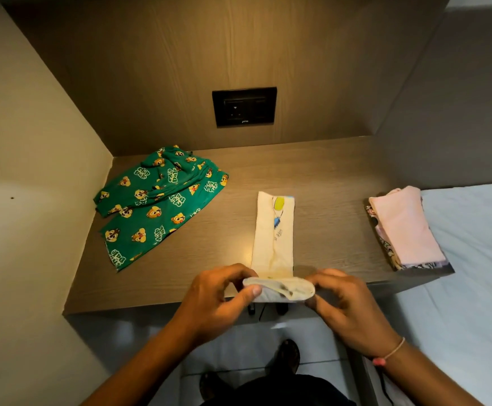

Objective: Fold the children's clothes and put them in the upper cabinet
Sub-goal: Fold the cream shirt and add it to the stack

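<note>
A cream children's garment, folded into a long narrow strip, lies on the wooden desk pointing away from me. Its near end is rolled up at the desk's front edge. My left hand pinches the left side of that roll and my right hand pinches the right side. A green cartoon-print garment lies unfolded and crumpled at the back left of the desk. A folded pink stack rests on the desk's right end.
A black socket panel is set in the wooden back wall. A beige wall closes the left side. A bed with a pale sheet adjoins the desk on the right. My feet stand on the tiled floor below.
</note>
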Demonstrator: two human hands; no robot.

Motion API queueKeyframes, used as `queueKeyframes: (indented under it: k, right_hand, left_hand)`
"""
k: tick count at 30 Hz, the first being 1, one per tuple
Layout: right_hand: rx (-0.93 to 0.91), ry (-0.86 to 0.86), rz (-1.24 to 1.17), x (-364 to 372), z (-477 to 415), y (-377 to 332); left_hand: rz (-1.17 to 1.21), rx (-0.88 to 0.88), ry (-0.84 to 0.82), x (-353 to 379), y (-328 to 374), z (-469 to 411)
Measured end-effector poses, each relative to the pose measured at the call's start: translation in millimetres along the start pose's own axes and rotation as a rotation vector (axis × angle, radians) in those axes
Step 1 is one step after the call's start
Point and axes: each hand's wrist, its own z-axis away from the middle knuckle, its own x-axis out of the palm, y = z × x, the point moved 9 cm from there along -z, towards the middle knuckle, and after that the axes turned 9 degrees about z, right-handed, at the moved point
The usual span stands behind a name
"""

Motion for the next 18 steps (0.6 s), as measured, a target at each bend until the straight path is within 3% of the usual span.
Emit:
queueKeyframes:
  k: [2, 6, 9, 14, 18]
  right_hand:
    - [0.042, 0.028, -0.058, -14, -15, -4]
    - [0.162, 0.031, 0.071, -24, -66, 12]
    - [0.297, -0.001, 0.227, -20, -106, 41]
    - [0.424, -0.035, 0.379, -8, -150, 82]
    - [0.487, -0.066, 0.520, 5, -158, 101]
  left_hand:
    - [0.090, -0.022, -0.004, -9, 9, -14]
    - [0.145, -0.210, -0.043, -20, -4, -65]
    - [-0.061, -0.303, -0.038, -25, -24, -114]
    - [-0.472, -0.312, 0.012, -23, -50, -178]
    - [-0.590, -0.335, 0.021, -11, -74, -190]
